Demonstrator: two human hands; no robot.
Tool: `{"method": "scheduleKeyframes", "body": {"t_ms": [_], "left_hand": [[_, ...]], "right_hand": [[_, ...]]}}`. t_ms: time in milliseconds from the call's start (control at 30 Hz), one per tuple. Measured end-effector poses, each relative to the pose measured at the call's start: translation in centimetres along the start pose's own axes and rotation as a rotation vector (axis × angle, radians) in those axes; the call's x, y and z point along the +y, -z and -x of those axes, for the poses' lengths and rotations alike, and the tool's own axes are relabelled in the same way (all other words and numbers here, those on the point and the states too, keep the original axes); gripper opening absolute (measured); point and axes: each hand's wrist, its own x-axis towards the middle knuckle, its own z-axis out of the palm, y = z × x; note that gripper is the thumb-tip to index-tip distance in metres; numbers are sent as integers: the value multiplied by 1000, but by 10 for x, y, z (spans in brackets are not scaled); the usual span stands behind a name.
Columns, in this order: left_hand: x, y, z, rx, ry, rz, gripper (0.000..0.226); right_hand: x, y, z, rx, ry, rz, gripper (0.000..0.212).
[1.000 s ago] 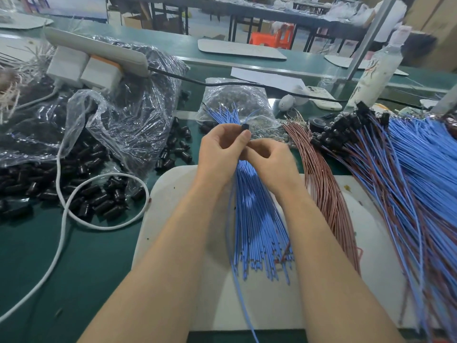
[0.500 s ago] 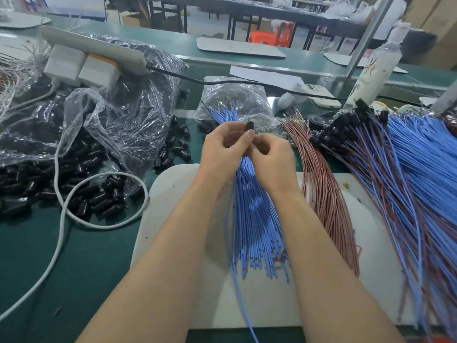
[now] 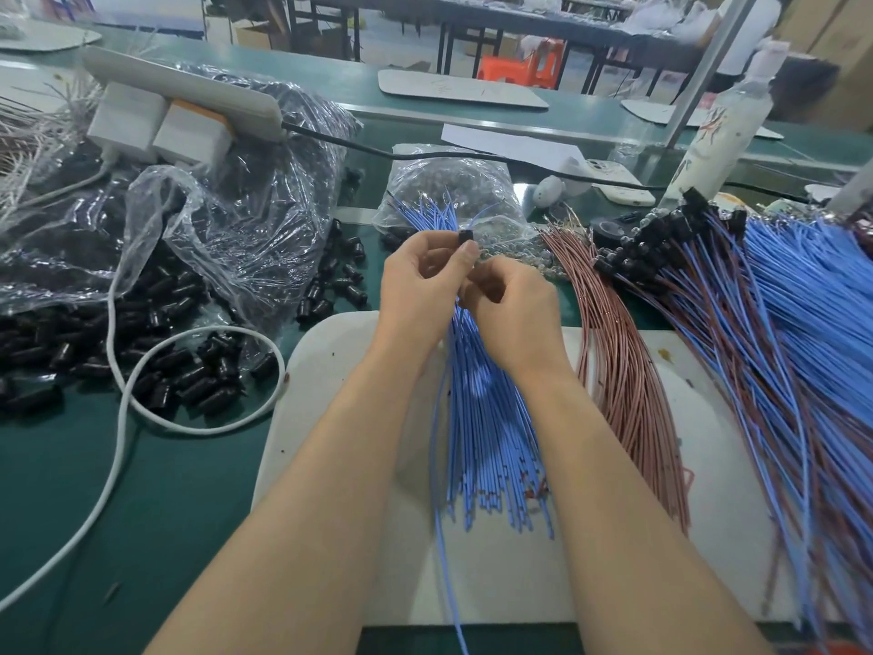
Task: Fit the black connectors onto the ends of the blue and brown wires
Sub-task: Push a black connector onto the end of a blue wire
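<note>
My left hand [image 3: 420,286] pinches a small black connector [image 3: 466,237] between thumb and forefinger, above the bundle of loose blue wires [image 3: 491,418] on the white board [image 3: 330,371]. My right hand [image 3: 515,309] is closed right beside it, fingers curled on a blue wire [image 3: 441,512] that trails down toward me. What the right fingertips grip is hidden. A bundle of brown wires [image 3: 628,371] lies to the right. Loose black connectors [image 3: 189,375] lie at the left.
Finished wires with black connectors [image 3: 661,248] fan out at the right. A clear plastic bag [image 3: 236,219] and a white cable [image 3: 118,394] lie at the left. A white power strip [image 3: 189,92], a small parts bag [image 3: 453,182] and a white bottle [image 3: 723,130] stand behind.
Both hands stay together at the connector with only small finger shifts. The connector remains at my left fingertips.
</note>
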Motion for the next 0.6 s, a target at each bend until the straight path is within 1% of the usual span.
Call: {"method": "scheduleKeyframes", "body": {"t_ms": [133,233,333,400,433,500,533,567,600], "left_hand": [[-1,2,-4,71,79,24,8],[-3,4,-6,127,180,98,8],[-2,9,-10,146,257,178,9],[1,15,-14,157,297,218,10],[2,17,-15,162,332,243,10],[3,22,-17,150,427,333,10],[4,23,-17,132,474,399,10],[4,23,-16,109,513,464,12],[4,23,-16,87,542,511,14]], "right_hand": [[-2,-4,3,-60,32,51,12],[-4,-8,5,-100,35,62,11],[-7,-8,6,-153,23,25,18],[-6,-2,3,-117,28,54,25],[-3,5,1,-52,22,101,26],[12,24,-7,131,-62,252,25],[21,34,-10,197,-152,356,25],[30,43,-12,213,-274,459,29],[37,48,-13,187,-393,540,34]]}}
